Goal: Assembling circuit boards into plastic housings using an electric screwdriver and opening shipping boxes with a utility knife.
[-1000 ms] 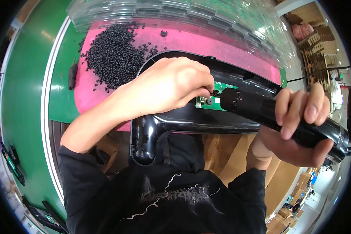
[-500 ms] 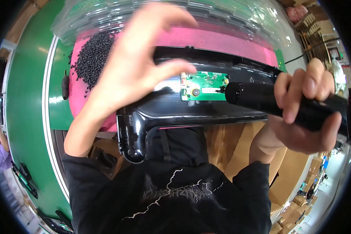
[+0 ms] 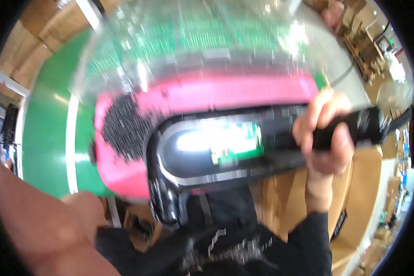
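Now, right hand (image 3: 326,132): right of centre, I see its fingers wrapped around a black handheld tool (image 3: 367,126).
Left hand: I cannot tell its state; a blurred bare arm (image 3: 46,221) fills the lower left.
Circuit board (image 3: 238,150): green, mid-frame, inside the black housing (image 3: 184,165).
Pink mat (image 3: 262,87): partly under the housing.
Black pieces (image 3: 125,126): heaped on the mat, left of centre.
Clear trays (image 3: 193,43): blurred, top of the frame.
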